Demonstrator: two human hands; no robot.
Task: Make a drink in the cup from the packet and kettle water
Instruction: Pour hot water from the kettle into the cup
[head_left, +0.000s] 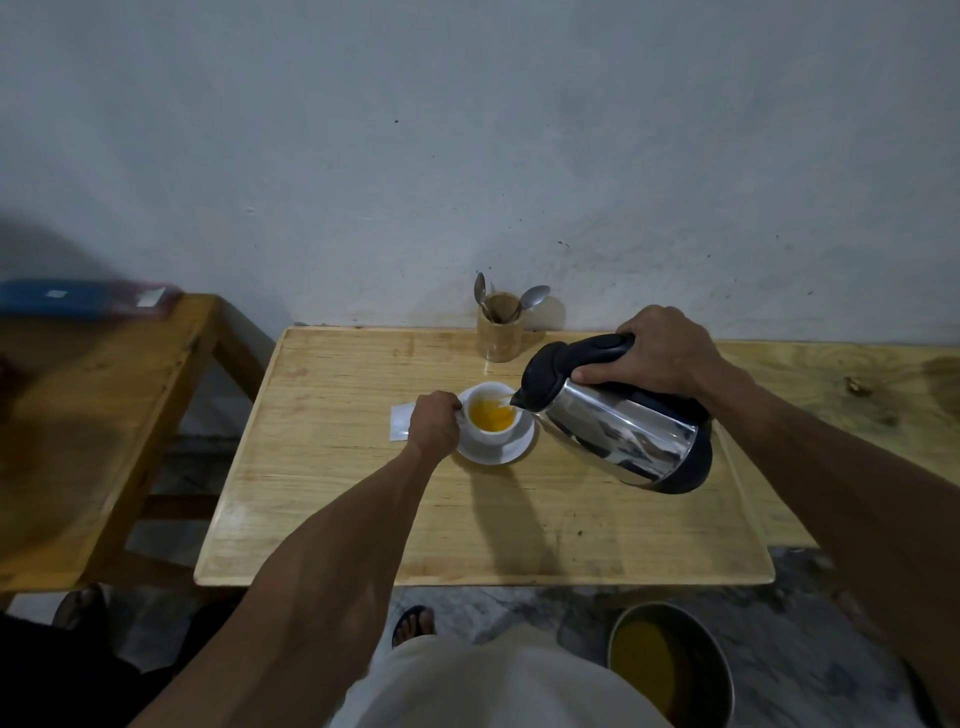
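Observation:
A white cup (480, 434) stands on a white saucer (511, 452) near the middle of the wooden table (363, 519); orange liquid fills its bottom. My left hand (434, 428) grips the cup at its left side. My right hand (662, 356) holds the black handle of a steel kettle (618, 426), tilted with its spout over the cup's right rim, and a thin stream runs into the cup. A white packet (399, 423) lies flat on the table just left of the cup, partly hidden behind my left hand.
A wooden holder (498, 332) with spoons stands at the table's back edge by the wall. A second wooden table (93, 415) sits to the left with a blue object on it. A metal bowl (670, 667) of yellow liquid rests on the floor by my feet.

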